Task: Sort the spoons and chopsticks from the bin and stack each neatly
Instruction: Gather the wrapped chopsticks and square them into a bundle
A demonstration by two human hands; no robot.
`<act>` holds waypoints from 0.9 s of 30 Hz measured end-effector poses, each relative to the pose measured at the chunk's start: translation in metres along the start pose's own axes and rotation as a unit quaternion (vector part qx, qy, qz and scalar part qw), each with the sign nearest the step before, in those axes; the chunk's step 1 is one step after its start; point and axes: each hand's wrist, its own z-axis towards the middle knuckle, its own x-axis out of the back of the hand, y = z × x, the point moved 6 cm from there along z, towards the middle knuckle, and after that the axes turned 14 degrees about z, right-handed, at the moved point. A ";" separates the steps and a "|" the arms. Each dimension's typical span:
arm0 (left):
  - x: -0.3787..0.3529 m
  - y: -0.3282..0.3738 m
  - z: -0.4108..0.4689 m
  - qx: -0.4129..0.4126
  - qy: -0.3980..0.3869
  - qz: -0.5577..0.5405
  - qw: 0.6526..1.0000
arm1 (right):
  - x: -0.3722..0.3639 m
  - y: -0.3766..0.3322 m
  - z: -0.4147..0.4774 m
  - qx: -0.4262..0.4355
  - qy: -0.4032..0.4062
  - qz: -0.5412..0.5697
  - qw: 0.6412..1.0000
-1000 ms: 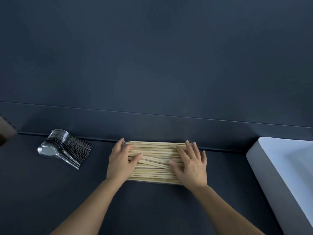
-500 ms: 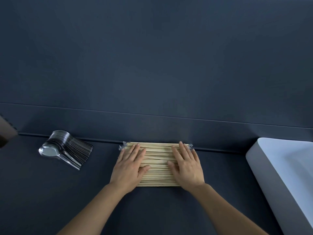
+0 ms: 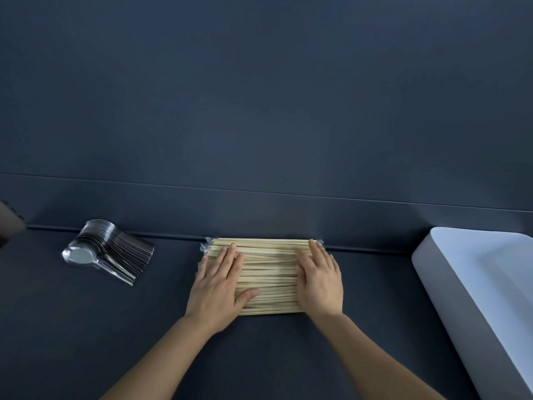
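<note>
The left hand (image 3: 216,287) and right hand (image 3: 320,281) press flat, fingers (image 3: 229,259) straight and together. Under the fingers, crooked chopsticks (image 3: 268,272) have gone straight; that stack looks nearly neat.

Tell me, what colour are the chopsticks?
Pale tan, like light wood: the chopsticks show best in the head view.

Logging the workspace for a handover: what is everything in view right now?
Pale wooden chopsticks in clear wrappers: one flat pile, tan, table centre by the back ledge.
Shiny clear nested spoons: one stack, silvery, table left.
White plastic bin: one, white, right edge, cut off.
Brown cardboard piece: one, brown, far left edge.
Dark table: one, blue-grey, beneath the piles.
Left hand: one, flat on pile's left end.
Right hand: one, flat on pile's right end.
</note>
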 end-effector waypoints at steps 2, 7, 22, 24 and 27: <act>0.002 0.000 0.001 -0.010 0.002 -0.008 1.000 | 0.004 0.000 0.005 -0.023 0.009 0.044 0.999; 0.011 -0.018 0.005 0.070 -0.017 -0.069 0.995 | 0.010 0.005 0.007 -0.090 0.017 0.077 0.993; 0.007 -0.035 0.012 0.111 -0.021 -0.203 0.973 | 0.013 0.007 -0.010 -0.154 0.013 0.061 0.986; 0.015 -0.023 0.004 0.029 -0.023 -0.107 0.994 | 0.007 -0.009 -0.017 -0.074 -0.023 -0.004 0.997; 0.011 -0.012 -0.008 -0.050 -0.074 -0.021 0.996 | -0.013 -0.012 -0.029 -0.052 -0.159 -0.061 0.984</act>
